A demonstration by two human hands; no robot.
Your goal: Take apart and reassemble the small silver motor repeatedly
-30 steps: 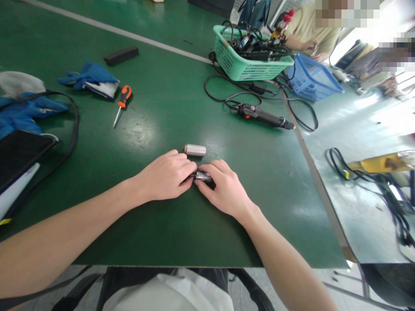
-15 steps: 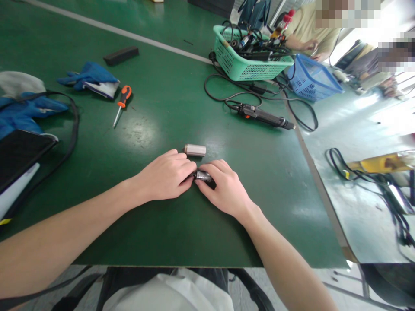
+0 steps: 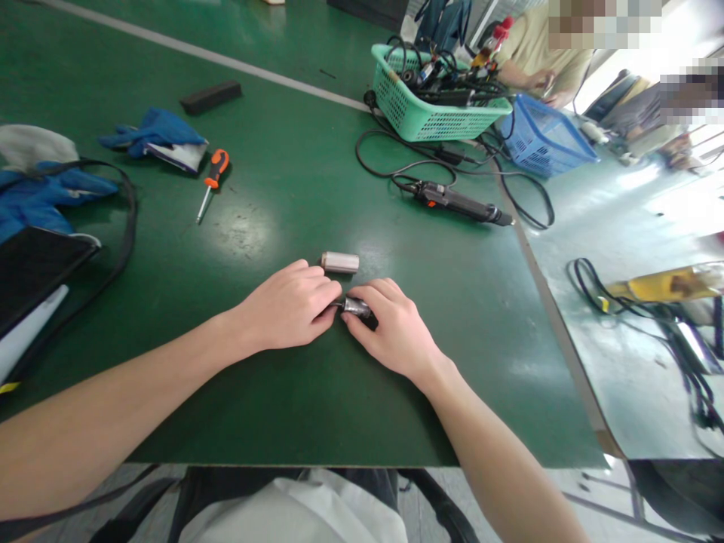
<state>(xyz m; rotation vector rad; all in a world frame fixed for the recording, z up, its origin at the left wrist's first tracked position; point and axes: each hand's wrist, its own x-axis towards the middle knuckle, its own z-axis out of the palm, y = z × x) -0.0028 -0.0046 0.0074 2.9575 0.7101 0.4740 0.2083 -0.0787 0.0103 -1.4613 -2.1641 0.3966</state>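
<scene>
Low over the green table, my right hand (image 3: 393, 324) is closed around a small dark, shiny metal cylinder (image 3: 356, 307), its thumb and fingers on either side. My left hand (image 3: 297, 305) pinches the thin dark end on the cylinder's left side; the fingertips hide most of that end. Just beyond my left fingers lies a silver metal sleeve (image 3: 342, 262) on its side, apart from the held part.
An orange-handled screwdriver (image 3: 213, 181), blue gloves (image 3: 161, 139) and a dark block (image 3: 211, 98) lie to the left. A corded electric screwdriver (image 3: 461, 204) lies right, before a green basket (image 3: 446, 124) of cables and a blue basket (image 3: 546, 139). People sit beyond.
My hands stay in nearly the same place and keep their grip. Slightly more of the dark cylinder shows between them.
</scene>
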